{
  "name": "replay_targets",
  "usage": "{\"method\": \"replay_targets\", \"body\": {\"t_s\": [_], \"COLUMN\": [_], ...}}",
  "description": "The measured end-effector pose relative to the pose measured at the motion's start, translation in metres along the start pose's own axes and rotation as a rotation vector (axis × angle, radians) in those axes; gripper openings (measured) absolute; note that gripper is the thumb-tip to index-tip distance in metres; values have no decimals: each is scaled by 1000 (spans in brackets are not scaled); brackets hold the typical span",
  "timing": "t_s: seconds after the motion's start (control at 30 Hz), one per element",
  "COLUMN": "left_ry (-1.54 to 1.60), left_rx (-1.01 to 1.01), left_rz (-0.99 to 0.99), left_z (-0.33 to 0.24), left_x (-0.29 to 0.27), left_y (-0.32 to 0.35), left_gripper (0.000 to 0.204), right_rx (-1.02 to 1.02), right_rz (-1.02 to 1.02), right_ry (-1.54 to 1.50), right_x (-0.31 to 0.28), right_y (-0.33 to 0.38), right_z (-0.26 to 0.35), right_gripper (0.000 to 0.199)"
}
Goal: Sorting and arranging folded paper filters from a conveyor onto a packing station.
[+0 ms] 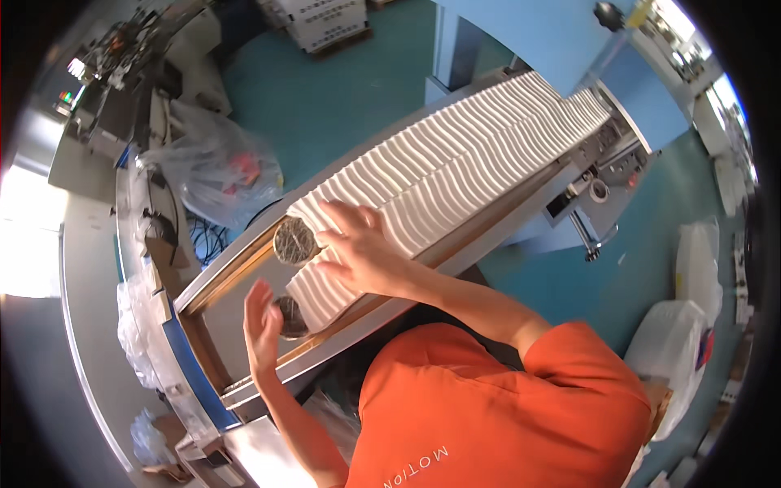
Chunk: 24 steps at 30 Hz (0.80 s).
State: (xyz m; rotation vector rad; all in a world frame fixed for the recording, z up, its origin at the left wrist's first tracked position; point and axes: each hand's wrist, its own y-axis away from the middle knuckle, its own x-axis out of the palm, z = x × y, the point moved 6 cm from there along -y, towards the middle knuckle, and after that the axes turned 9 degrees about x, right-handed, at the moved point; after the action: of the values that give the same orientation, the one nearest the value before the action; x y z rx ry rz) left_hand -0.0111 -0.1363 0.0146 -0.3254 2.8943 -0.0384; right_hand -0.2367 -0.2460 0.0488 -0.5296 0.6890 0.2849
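Right hand (358,248) lies flat, fingers spread, steadying the near white tissue rows (455,163); left hand (262,325) hovers open, empty, beside their end

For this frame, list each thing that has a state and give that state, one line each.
left hand: open, palm beside the end of the near row, holding nothing
right hand: open, fingers spread flat on top of the rows
near row of white folded tissues: packed on edge, end at a round stop
far row of white folded tissues: packed on edge, running back to the machine
clear plastic bag: crumpled, part filled
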Motion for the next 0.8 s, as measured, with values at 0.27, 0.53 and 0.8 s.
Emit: {"method": "replay_targets", "body": {"t_s": [0.27,0.53,0.8], "left_ry": [-392,211,87], "left_rx": [-130,-330,-343], "left_rz": [-206,-369,-82], "left_z": [39,51,36], "left_x": [-33,17,0], "left_y": [38,39,47], "left_gripper": [53,60,63], "right_rx": [395,345,381], "right_rz": [-820,-715,-474], "right_ry": [611,580,537], "right_x": [-185,-181,-155], "right_y": [66,71,60], "right_z": [-149,-162,-142], "right_gripper": [29,18,8]}}
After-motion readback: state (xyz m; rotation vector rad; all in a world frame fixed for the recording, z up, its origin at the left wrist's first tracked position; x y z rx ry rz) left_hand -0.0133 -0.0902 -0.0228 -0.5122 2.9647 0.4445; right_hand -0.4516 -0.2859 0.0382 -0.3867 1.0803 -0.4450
